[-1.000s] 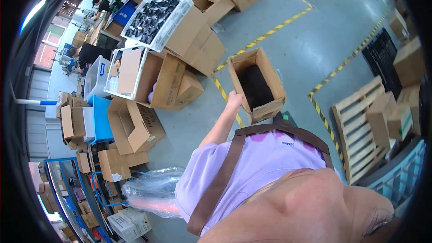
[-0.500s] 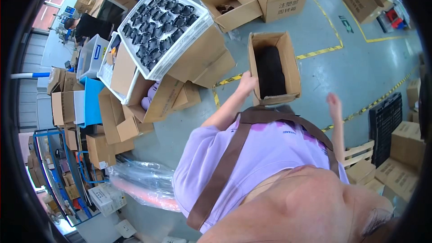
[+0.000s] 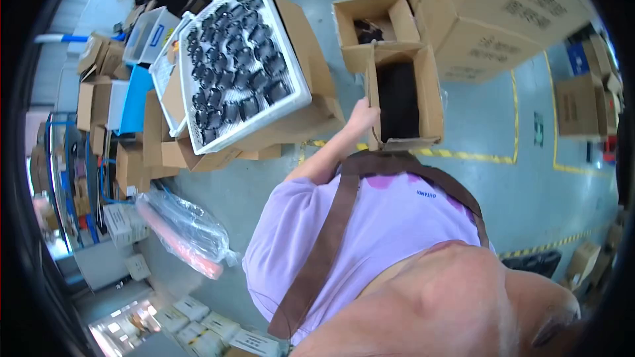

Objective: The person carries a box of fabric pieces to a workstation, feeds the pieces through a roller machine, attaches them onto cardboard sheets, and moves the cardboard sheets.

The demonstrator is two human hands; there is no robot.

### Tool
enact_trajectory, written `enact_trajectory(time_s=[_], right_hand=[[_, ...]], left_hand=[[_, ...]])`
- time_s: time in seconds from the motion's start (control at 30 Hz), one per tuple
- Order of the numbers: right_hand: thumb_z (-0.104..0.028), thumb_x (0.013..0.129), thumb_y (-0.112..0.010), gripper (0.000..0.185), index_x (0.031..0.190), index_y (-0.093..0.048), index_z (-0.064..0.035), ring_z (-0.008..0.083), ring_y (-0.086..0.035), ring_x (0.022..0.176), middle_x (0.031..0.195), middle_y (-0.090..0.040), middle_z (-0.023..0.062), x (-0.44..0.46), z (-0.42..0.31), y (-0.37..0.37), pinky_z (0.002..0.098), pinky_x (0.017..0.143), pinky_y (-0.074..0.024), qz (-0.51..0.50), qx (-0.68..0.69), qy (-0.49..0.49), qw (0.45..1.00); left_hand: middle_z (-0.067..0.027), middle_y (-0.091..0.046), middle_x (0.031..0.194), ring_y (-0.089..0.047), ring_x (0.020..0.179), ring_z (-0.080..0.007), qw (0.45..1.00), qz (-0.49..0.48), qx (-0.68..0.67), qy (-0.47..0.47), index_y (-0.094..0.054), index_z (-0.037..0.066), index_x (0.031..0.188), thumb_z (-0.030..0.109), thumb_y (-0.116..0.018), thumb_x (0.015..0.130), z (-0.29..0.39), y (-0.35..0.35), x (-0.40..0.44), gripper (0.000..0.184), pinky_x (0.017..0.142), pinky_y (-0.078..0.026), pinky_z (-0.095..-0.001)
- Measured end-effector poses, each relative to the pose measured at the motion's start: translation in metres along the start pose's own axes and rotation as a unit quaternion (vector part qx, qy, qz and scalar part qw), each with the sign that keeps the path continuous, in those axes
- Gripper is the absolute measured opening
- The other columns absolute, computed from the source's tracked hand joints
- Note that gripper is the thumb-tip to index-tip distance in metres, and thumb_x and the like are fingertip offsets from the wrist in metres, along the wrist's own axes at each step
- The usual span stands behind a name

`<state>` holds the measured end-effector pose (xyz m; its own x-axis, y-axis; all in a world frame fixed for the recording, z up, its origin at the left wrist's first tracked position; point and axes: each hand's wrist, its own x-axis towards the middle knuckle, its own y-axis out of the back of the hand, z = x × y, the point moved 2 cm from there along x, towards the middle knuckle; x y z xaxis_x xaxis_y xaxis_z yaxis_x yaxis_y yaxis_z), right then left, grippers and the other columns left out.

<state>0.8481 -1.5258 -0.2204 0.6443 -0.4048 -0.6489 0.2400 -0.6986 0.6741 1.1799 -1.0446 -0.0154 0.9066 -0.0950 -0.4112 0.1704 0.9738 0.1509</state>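
The left hand (image 3: 364,116) grips the brown carton (image 3: 429,96) by its nine-o'clock wall, black contents (image 3: 398,102) inside, before the waist; the right hand's state I can't tell. One-sided support could tip it, or its rim snag the open box (image 3: 395,17) at twelve o'clock, looking closer than half a second ago.

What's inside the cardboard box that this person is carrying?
Inside the cardboard box, held at its side by the left hand, is dark black material; exactly what is unclear. It covers the bottom, so anything beneath stays hidden.
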Motion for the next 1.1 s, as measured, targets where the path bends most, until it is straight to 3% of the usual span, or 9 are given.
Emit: enact_trajectory(time_s=[0.1,0.17,0.23,0.37,0.5,0.6,0.8,0.87,1.1], right_hand=[[-0.026,0.095,-0.057,0.029,0.108,-0.07,-0.0037,0.0146,-0.059,0.074,0.082,-0.068,0.0034,0.126,-0.132,0.071,0.0286,0.068,-0.0476,0.03,0.029,0.181,0.983],[-0.039,0.099,-0.054,0.051,0.134,-0.054,-0.0016,0.0195,-0.063,0.105,0.112,-0.067,0.0087,0.105,-0.298,0.14,0.0303,0.089,-0.0477,-0.041,0.333,0.231,0.913],[-0.041,0.099,-0.055,0.061,0.145,-0.041,-0.0039,0.0217,-0.059,0.115,0.127,-0.06,0.0133,0.08,-0.432,0.189,0.0345,0.096,-0.0459,-0.129,0.35,0.228,0.899],[-0.041,0.097,-0.059,0.071,0.151,-0.031,-0.0038,0.0238,-0.054,0.122,0.137,-0.053,0.0156,0.083,-0.569,0.203,0.0379,0.101,-0.0434,-0.225,0.278,0.247,0.9],[-0.027,0.094,-0.062,0.063,0.144,-0.037,0.0004,0.0245,-0.055,0.119,0.133,-0.055,0.0163,0.12,-0.626,0.185,0.0359,0.1,-0.0434,-0.245,0.25,0.252,0.902],[-0.006,0.087,-0.061,0.047,0.131,-0.047,0.0042,0.0227,-0.061,0.108,0.12,-0.062,0.0154,0.178,-0.641,0.173,0.0341,0.095,-0.0468,-0.201,0.187,0.266,0.924],[-0.004,0.088,-0.058,0.035,0.121,-0.052,0.0045,0.0224,-0.066,0.089,0.106,-0.066,0.0146,0.241,-0.671,0.185,0.0348,0.078,-0.0533,-0.178,0.248,0.22,0.926],[-0.004,0.088,-0.058,0.032,0.119,-0.053,0.0045,0.0227,-0.066,0.09,0.104,-0.066,0.0148,0.253,-0.68,0.196,0.0351,0.077,-0.0537,-0.164,0.251,0.213,0.93],[0.0,0.09,-0.056,0.035,0.124,-0.051,0.0025,0.0221,-0.065,0.095,0.11,-0.065,0.0135,0.304,-0.71,0.229,0.0346,0.081,-0.0538,-0.136,0.224,0.205,0.943]], left_hand=[[-0.0216,-0.067,0.089,-0.066,0.084,-0.0322,0.998,0.053,0.015,-0.015,-0.061,-0.006,0.106,0.007,-0.051,0.082,0.046,0.0,0.04,0.029,0.077,-0.051,-0.041],[-0.0246,-0.067,0.09,-0.066,0.085,-0.036,0.996,0.077,0.035,-0.029,-0.06,-0.006,0.104,0.009,-0.052,0.083,0.053,-0.003,0.07,0.027,0.078,-0.051,-0.0426],[-0.027,-0.066,0.09,-0.066,0.087,-0.0395,0.993,0.1,0.054,-0.03,-0.059,-0.006,0.103,0.011,-0.053,0.083,0.076,-0.004,0.085,0.027,0.08,-0.05,-0.045],[-0.0298,-0.066,0.091,-0.065,0.091,-0.0441,0.986,0.113,0.123,-0.025,-0.058,-0.008,0.102,0.015,-0.054,0.083,0.107,0.003,0.128,0.03,0.083,-0.05,-0.0491],[-0.0346,-0.064,0.099,-0.063,0.098,-0.0475,0.978,0.122,0.166,0.012,-0.054,-0.011,0.117,0.015,-0.052,0.083,0.15,0.011,0.156,0.043,0.091,-0.048,-0.0501],[-0.0336,-0.062,0.103,-0.059,0.104,-0.0491,0.981,0.122,0.15,0.011,-0.057,-0.008,0.105,0.018,-0.054,0.083,0.151,0.019,0.193,0.033,0.091,-0.047,-0.0505],[-0.0359,-0.063,0.099,-0.06,0.098,-0.0504,0.984,0.098,0.15,0.0,-0.054,-0.009,0.114,0.015,-0.053,0.081,0.184,0.031,0.246,0.041,0.092,-0.047,-0.0525],[-0.0368,-0.063,0.095,-0.062,0.093,-0.0507,0.981,0.112,0.156,-0.032,-0.05,-0.009,0.124,0.012,-0.053,0.079,0.19,0.022,0.263,0.05,0.091,-0.048,-0.054],[-0.0372,-0.063,0.084,-0.064,0.084,-0.05,0.979,0.128,0.136,-0.079,-0.05,-0.014,0.119,0.008,-0.051,0.078,0.22,0.008,0.313,0.046,0.084,-0.051,-0.054]])
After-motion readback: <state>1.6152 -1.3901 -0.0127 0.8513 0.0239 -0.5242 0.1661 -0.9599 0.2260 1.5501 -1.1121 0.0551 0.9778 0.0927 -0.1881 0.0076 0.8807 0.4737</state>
